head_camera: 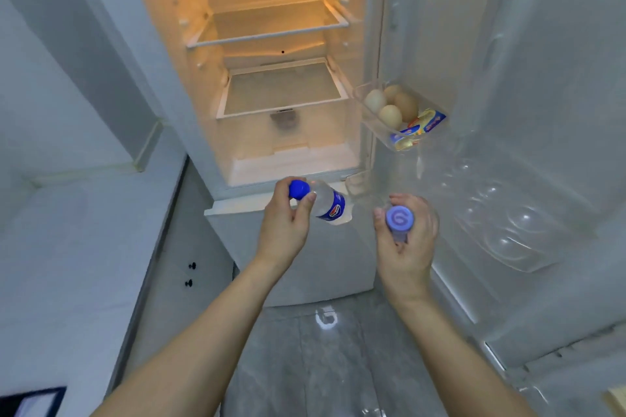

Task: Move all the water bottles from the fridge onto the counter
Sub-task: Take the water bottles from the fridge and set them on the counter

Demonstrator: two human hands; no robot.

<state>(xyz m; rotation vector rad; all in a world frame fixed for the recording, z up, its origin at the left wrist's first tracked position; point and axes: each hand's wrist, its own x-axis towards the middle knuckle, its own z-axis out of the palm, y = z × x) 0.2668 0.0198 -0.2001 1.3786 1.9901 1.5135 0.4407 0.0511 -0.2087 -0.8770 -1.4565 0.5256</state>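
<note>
The open fridge [271, 61] is filling the upper middle of the view, its warm inner light shining on a bare wire shelf [271, 34] and a clear drawer [288, 132] below. The fridge door [542, 78] is standing open on the right, carrying a small clear bin [372, 127] that is holding four eggs [389, 101] and a yellow-and-blue packet [420, 129]; lower on the door a clear moulded tray [508, 220] is catching the light. The pale surface [67, 230] is running along the left side, meeting a white wall behind it, with a cupboard front [189, 247] bearing two dark knobs beneath its edge. A grey marbled floor [321, 366] is lying underneath.

The left hand [284, 223] is holding a water bottle with a blue cap [321, 203] in front of the fridge, tilted, its fingers curling round the neck just below the cap. The right hand [410, 240] is gripping a second bottle with a lilac cap [399, 218], cap pointing toward the camera, fingers wrapping round the body. Both bottles are hanging in the air between fridge and door, well apart from the surface.
</note>
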